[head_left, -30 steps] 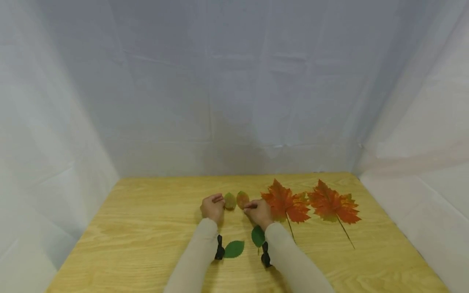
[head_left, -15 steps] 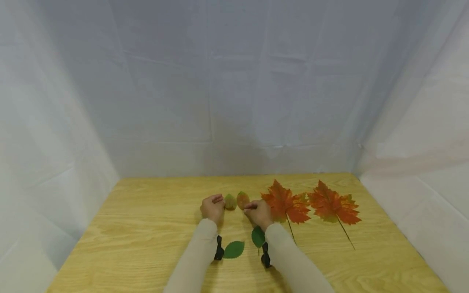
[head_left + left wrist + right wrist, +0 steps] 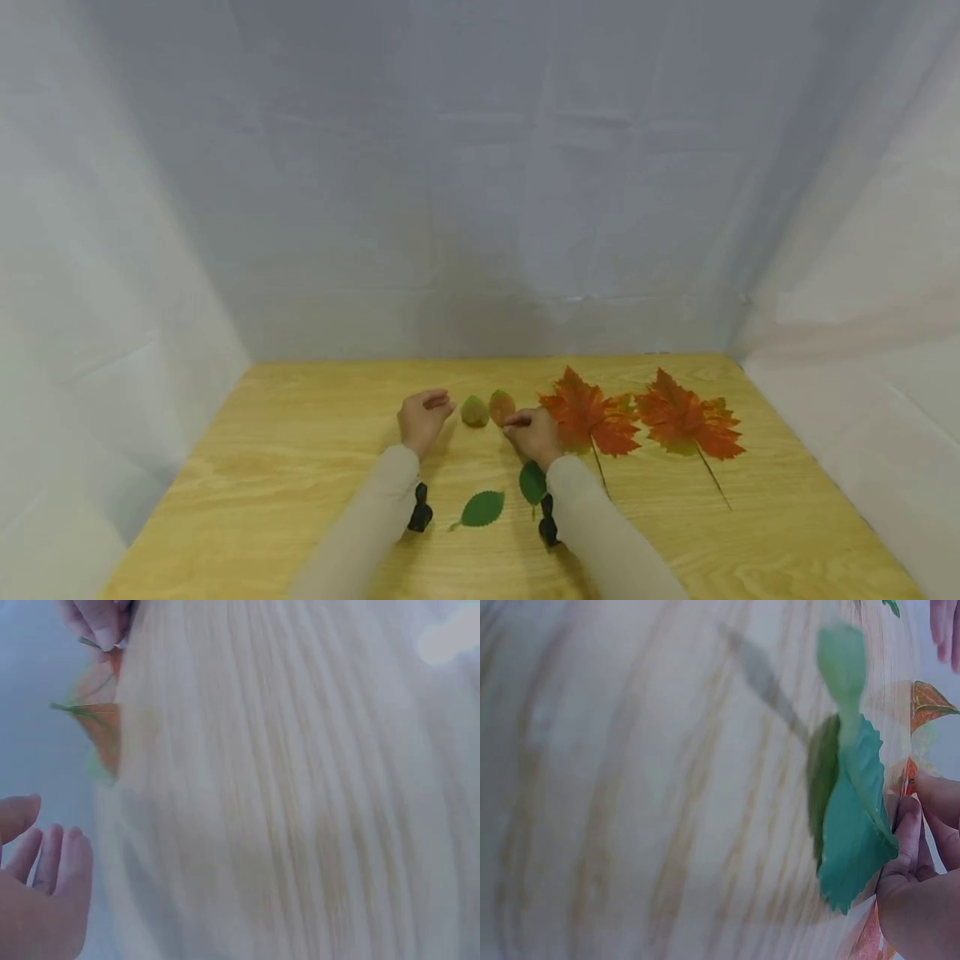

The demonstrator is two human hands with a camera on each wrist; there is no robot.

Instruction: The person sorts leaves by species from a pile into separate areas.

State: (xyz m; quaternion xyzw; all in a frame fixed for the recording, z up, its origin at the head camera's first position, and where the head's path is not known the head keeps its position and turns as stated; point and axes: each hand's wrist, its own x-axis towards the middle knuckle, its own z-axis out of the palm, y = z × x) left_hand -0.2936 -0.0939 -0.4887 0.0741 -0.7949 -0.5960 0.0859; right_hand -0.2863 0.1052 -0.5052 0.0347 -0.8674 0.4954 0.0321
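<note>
My left hand (image 3: 423, 423) is held just left of a small yellow-green leaf (image 3: 474, 412) and apart from it. Its fingers are relaxed and hold nothing, as the hand (image 3: 46, 889) shows in the left wrist view. With thumb and forefinger my right hand (image 3: 536, 435) pinches the lower end of a small orange-green leaf (image 3: 502, 406). In the right wrist view only a reddish bit of that leaf (image 3: 910, 774) shows at the fingertips. A green leaf (image 3: 532, 481) lies beside the right wrist, partly hidden by it; a second green leaf (image 3: 482, 508) lies between the forearms.
Two large red-orange maple leaves (image 3: 687, 417) with long dark stems lie at the right, the nearer one (image 3: 581, 410) partly behind my right hand. The wooden table (image 3: 300, 467) ends at a white cloth backdrop (image 3: 480, 208), with cloth on both sides.
My left hand has drawn back to the left, away from the yellow-green leaf, uncovering the stem of the lower green leaf. The right hand keeps its pinch; the view shifts slightly.
</note>
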